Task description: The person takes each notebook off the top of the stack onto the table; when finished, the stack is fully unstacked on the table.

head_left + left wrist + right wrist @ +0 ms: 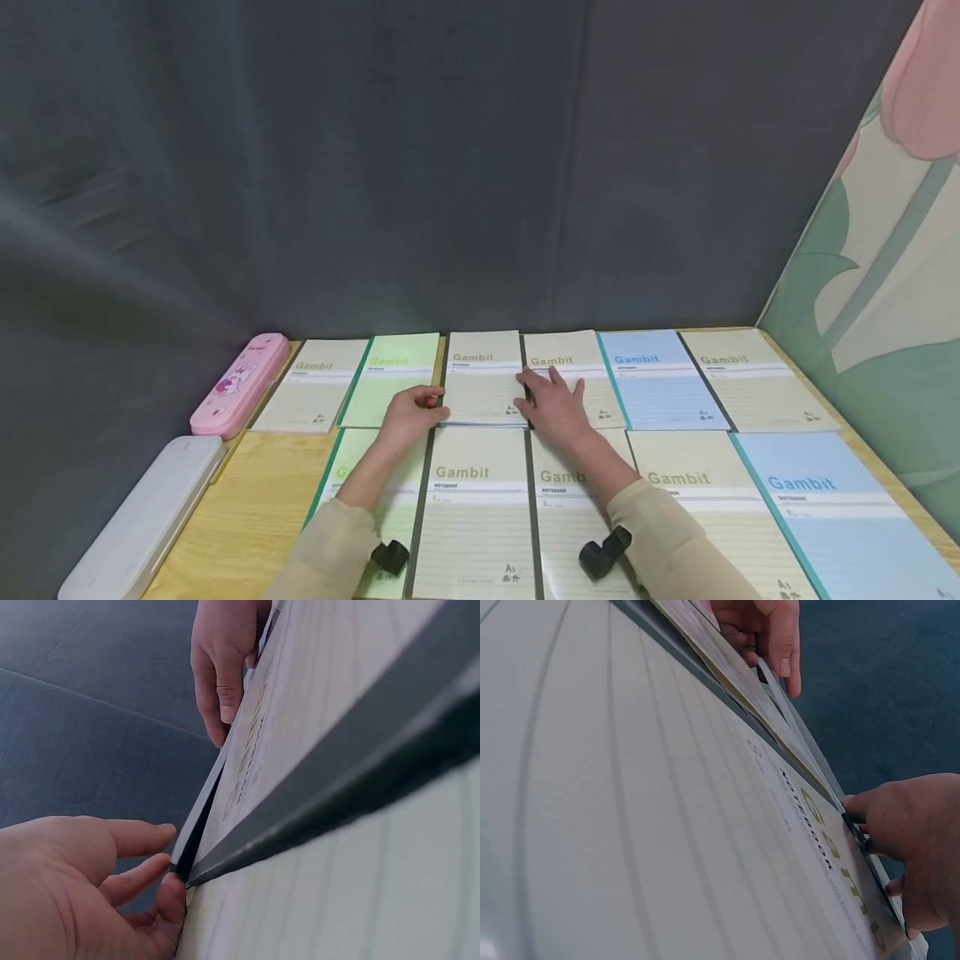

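A cream notebook (483, 387) with a dark spine lies in the middle of the back row, between my two hands. My left hand (411, 412) is at its lower left side, thumb and fingertips against the spine edge. In the left wrist view these fingers (135, 836) meet the notebook's corner, where a narrow dark gap shows under the edge. Along the right side, my right hand (558, 410) touches with thumb and fingertips, its fingers spread partly over the neighbouring cream notebook (607, 400). The right wrist view shows the right fingertips along the edge.
A green notebook (393, 392) and another cream one (315, 400) lie left; a blue one (660, 392) lies right. Several notebooks form a front row, including a cream one (476, 525). A pink case (240, 387) and a white case (146, 517) stand at the left edge.
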